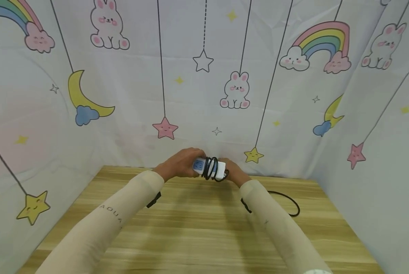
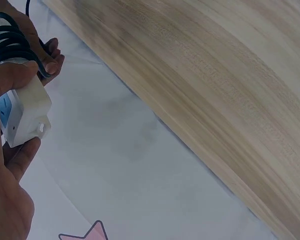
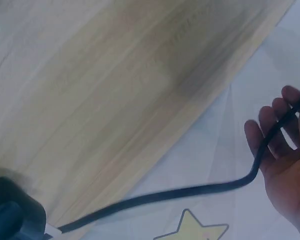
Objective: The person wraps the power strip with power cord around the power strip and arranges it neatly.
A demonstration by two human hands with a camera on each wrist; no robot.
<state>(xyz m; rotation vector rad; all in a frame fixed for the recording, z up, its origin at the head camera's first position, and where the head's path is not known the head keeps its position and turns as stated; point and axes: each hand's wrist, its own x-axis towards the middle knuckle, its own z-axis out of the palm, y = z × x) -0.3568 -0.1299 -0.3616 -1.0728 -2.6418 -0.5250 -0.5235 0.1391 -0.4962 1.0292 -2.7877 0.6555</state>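
Note:
My left hand (image 1: 184,163) grips one end of a white power strip (image 1: 220,170) with blue socket faces, held up near the table's far edge. In the left wrist view, the thumb lies on top of the strip and fingers are beneath its end. A black power cord (image 2: 15,54) is wound several times around the strip's middle. At the strip's other end, my right hand (image 1: 236,174) holds the cord's loose length, which crosses its bent fingers in the right wrist view. From there the cord trails to a black plug (image 3: 15,212) with a white tag.
The wood-grain table (image 1: 191,228) spreads below both arms. A loop of loose cord (image 1: 298,207) lies right of the right forearm. Behind and at both sides hangs a white cloth (image 1: 197,99) printed with rabbits, stars and rainbows. Black straps (image 1: 154,199) show at the wrists.

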